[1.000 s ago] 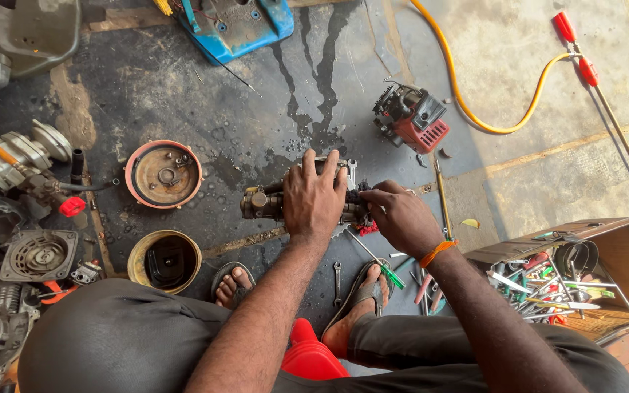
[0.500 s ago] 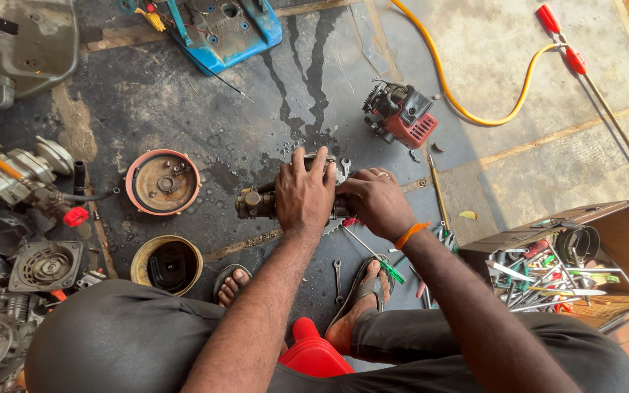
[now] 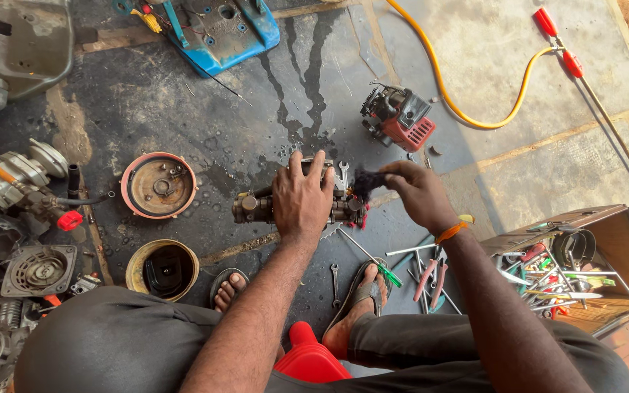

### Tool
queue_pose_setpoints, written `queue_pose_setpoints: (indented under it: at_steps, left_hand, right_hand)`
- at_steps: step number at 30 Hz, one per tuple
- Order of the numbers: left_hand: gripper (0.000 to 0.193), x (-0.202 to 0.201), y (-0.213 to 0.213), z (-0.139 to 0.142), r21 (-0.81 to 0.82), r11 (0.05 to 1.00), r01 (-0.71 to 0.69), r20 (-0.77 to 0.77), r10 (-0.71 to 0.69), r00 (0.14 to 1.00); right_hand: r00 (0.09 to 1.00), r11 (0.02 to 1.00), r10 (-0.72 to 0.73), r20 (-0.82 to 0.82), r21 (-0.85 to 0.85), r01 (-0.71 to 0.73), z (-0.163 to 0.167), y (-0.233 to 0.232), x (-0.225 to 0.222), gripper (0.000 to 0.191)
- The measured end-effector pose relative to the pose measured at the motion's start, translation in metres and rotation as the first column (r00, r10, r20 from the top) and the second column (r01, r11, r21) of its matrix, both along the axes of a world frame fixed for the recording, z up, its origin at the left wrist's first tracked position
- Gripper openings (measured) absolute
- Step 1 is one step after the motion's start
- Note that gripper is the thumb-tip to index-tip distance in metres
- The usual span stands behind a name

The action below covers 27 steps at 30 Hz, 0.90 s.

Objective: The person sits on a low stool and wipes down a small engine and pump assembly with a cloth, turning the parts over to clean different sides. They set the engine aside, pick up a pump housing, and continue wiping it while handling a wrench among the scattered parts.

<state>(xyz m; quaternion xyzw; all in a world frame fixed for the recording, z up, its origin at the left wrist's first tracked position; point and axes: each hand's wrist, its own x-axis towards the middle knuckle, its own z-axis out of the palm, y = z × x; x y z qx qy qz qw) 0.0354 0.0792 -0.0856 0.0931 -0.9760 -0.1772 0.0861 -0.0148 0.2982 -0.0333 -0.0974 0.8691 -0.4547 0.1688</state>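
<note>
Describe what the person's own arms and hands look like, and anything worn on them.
Both arms are bare, with no sleeves in view and no gloves. The left hand wears nothing: no ring, watch or band shows. The right hand is also bare, but its wrist carries a thin orange band.

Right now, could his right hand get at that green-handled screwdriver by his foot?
Probably yes. The right hand pinches a dark rag above the floor, and the screwdriver lies uncovered just below it, beside the sandalled foot. He would have to drop the rag first.
</note>
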Motion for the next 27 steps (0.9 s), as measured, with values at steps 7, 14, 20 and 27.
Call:
queue_pose_setpoints:
  at_steps: [7,14,20,27]
  left_hand:
    - [0.045,0.002,0.002,0.006,0.029,1.000,-0.009,0.027,0.008,1.000]
    - [0.047,0.003,0.000,0.010,0.080,0.997,0.010,0.051,-0.014,0.999]
    - [0.047,0.001,0.003,0.004,0.069,0.997,0.014,0.029,-0.016,0.999]
    - [0.049,-0.006,0.006,-0.001,0.078,0.997,0.030,0.047,-0.034,0.998]
  right_hand:
    - [0.878,0.785,0.276,0.391,0.435,-0.440,0.005,-0.050,-0.038,0.034]
    - [0.705,0.413,0.501,0.502,0.577,-0.705,0.014,-0.078,-0.061,0.026]
    - [0.667,0.260,0.502,0.551,0.640,-0.724,0.026,-0.100,-0.057,0.023]
    - [0.764,0.255,0.550,0.337,0.804,-0.538,0.027,-0.094,-0.031,0.019]
